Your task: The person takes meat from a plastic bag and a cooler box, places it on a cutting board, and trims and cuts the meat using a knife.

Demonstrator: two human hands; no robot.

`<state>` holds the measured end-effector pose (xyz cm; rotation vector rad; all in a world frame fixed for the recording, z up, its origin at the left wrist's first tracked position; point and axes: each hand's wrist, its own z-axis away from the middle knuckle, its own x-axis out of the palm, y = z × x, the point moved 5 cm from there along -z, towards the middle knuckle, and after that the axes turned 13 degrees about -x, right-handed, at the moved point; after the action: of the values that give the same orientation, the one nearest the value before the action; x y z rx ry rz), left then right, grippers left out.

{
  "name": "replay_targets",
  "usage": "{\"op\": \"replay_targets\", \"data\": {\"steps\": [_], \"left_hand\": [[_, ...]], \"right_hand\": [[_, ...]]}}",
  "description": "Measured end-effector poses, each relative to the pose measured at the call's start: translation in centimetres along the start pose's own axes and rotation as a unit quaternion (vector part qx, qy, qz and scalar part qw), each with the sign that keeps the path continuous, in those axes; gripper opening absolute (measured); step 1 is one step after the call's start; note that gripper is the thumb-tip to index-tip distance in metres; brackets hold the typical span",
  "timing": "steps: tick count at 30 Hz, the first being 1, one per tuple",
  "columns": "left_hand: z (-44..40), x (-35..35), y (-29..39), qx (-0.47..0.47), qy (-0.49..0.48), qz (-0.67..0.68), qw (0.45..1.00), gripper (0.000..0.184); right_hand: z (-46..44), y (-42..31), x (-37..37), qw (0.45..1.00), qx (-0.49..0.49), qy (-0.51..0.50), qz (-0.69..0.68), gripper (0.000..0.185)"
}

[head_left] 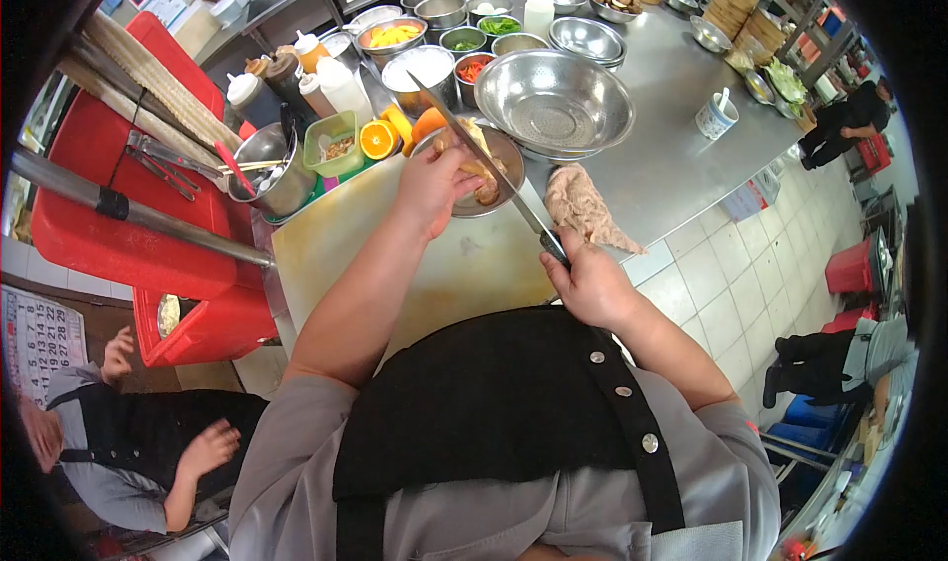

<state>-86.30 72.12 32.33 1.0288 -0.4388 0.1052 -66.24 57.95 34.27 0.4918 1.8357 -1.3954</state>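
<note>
My right hand (591, 280) is closed round the dark handle of a long knife (481, 152). The blade slants up and to the left over a metal bowl (511, 156) at the far edge of the cutting board (425, 282). My left hand (435, 188) is over the left side of that bowl, its fingers bent round pale food pieces (481, 168) beside the blade; what exactly it grips is partly hidden. A halved orange (378, 139) lies left of the bowl. A crumpled cloth (583, 205) is to the bowl's right.
A perforated metal basin (553, 105) stands just beyond the bowl. Sauce bottles (341, 85), a utensil pot (272, 169) and a green container (333, 144) are at the left. A patterned cup (717, 117) is on the steel counter (667, 151). A co-worker (148, 442) stands at the lower left.
</note>
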Motion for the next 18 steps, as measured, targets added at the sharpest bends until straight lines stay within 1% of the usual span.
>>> {"op": "replay_targets", "data": {"steps": [3,6,7,9,13,15,18], "left_hand": [[0.0,-0.1,-0.5,0.001,0.026,-0.016,1.000,0.029],[0.3,0.2,-0.9,0.000,0.052,-0.004,0.999,0.029],[0.7,0.5,-1.0,0.000,0.062,0.002,0.998,0.028],[1.0,0.9,-1.1,0.011,0.066,0.002,0.998,0.028],[1.1,1.4,-1.2,0.046,0.073,0.015,0.996,0.027],[0.9,1.4,-1.3,0.048,0.087,-0.012,0.995,0.025],[1.1,1.4,-1.8,0.047,0.083,-0.026,0.995,0.024]], "right_hand": [[0.1,0.2,0.3,1.000,0.002,-0.004,0.012,0.034],[0.0,0.1,0.7,0.999,-0.013,-0.014,-0.036,0.034],[-0.1,0.1,0.7,0.999,-0.005,-0.017,-0.034,0.034],[-0.2,0.2,0.9,0.999,0.013,-0.024,-0.031,0.035],[-0.8,0.1,1.2,1.000,0.004,-0.006,-0.021,0.032],[-1.1,0.1,1.4,1.000,0.017,-0.016,-0.012,0.032],[-1.8,0.2,1.7,1.000,-0.006,0.003,-0.015,0.032]]}}
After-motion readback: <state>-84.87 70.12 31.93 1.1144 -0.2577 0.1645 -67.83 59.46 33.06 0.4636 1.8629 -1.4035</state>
